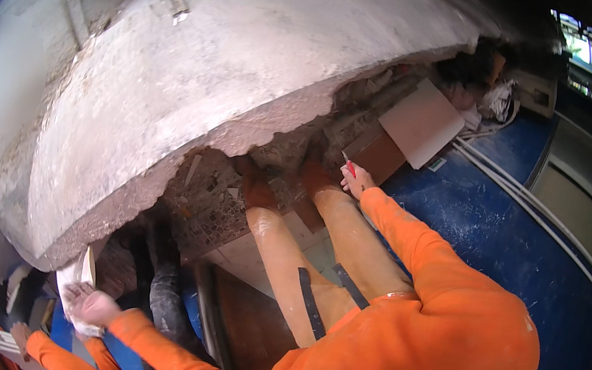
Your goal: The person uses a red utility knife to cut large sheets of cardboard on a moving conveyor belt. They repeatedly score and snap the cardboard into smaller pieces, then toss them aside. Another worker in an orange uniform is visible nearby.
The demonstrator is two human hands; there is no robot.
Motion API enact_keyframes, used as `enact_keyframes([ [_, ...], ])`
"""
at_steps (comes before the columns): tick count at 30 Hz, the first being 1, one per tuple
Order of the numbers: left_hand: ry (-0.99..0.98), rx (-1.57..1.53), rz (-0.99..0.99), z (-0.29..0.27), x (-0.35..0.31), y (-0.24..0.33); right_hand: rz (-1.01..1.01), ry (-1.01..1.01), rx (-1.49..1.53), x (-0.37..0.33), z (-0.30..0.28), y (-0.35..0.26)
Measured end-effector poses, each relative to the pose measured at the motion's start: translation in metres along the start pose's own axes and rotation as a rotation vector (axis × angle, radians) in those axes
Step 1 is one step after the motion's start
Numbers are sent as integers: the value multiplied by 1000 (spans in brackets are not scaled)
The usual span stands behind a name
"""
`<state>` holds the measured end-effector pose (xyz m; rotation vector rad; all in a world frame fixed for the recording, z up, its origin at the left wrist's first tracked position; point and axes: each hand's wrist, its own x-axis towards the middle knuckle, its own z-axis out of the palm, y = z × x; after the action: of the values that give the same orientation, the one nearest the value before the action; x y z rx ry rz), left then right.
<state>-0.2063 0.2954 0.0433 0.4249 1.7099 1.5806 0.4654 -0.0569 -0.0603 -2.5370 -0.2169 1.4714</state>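
Observation:
My right hand [358, 181] is closed round a small red-handled tool [349, 166] with a thin, dark tip; its exact kind is too small to tell. It is held beside my right leg, near the broken edge of a large pale-grey plastered slab [254, 47]. At lower left, my left hand [93, 305] is smeared by motion, with its fingers seeming stretched out. A white sheet or cloth [70, 281] and a pale upright strip [89, 267] lie just past it, by the slab's near corner. I cannot see it gripping anything.
Rubble [212, 208] lies under the slab. A pale board [422, 123] leans on a brown box [377, 154]. Long white pipes [537, 204] cross the blue floor [456, 205] at right. Another person's orange sleeve [57, 357] shows at lower left, with dark-trousered legs [169, 288] nearby.

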Motion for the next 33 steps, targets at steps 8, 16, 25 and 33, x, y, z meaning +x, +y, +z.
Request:
enact_keyframes([
  [8, -984, 843, -386, 125, -327, -148, 38, 520, 69, 48, -50, 184],
  [16, -733, 1332, -670, 24, -402, -181, 453, 712, 174, 170, -200, 441],
  [25, -767, 1642, -588, 63, -411, -184, 439, 805, 550, 313, -302, 586],
  [33, -1014, 1295, -466, 225, -536, -434, 372, 478, 745, 283, -347, 504],
])
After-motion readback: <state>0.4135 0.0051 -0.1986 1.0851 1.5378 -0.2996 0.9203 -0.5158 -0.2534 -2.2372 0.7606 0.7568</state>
